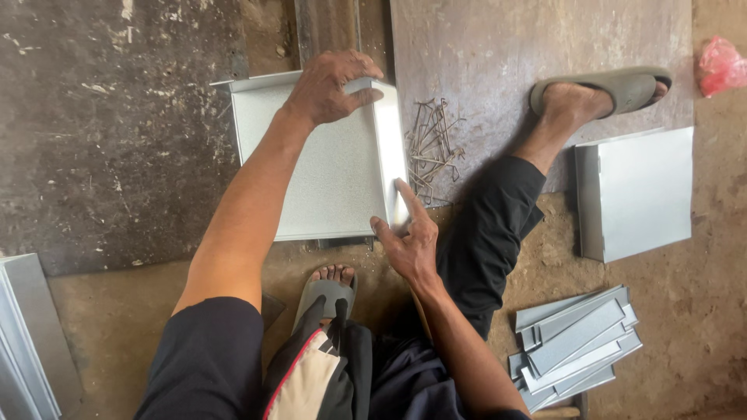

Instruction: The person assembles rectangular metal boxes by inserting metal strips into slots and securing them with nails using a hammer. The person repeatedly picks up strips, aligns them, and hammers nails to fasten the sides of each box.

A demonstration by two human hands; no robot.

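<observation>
The left hand point(333, 84) lies flat over the far right corner of a square sheet-metal tray point(311, 159), palm down, fingers curled over the upturned rim and pressing it; nothing is pinched, the hand bears down and steadies. The right hand point(406, 237) works at the tray's near right corner: forefinger stretched along the raised right flange, thumb set against the near edge, the other fingers folded loosely. It is a pressing, guiding touch, not a closed grasp.

The tray lies on the workshop floor, partly on a dark metal plate point(109, 132) and over a narrow steel bar point(327, 27) that runs away from the person beneath it. The right flange stands up bright and folded; the left and far edges also show raised lips.

Judging from this, the step in hand is truing or seating the right flange at its corners. The next move would call for even pressure along the fold while the far corner is kept from sliding.

Just right of the tray, on a second grey plate point(545, 54), lies a heap of bent wire pins point(432, 148). One sandalled foot point(599, 95) rests on that plate; the other foot point(331, 288) sits at the tray's near edge. Farther right lies another folded metal tray point(638, 194), and near it a stack of narrow metal strips point(576, 346). More sheet metal point(27, 334) leans in at the left edge, and a red plastic bag point(720, 66) lies at the far right corner of the floor.
</observation>
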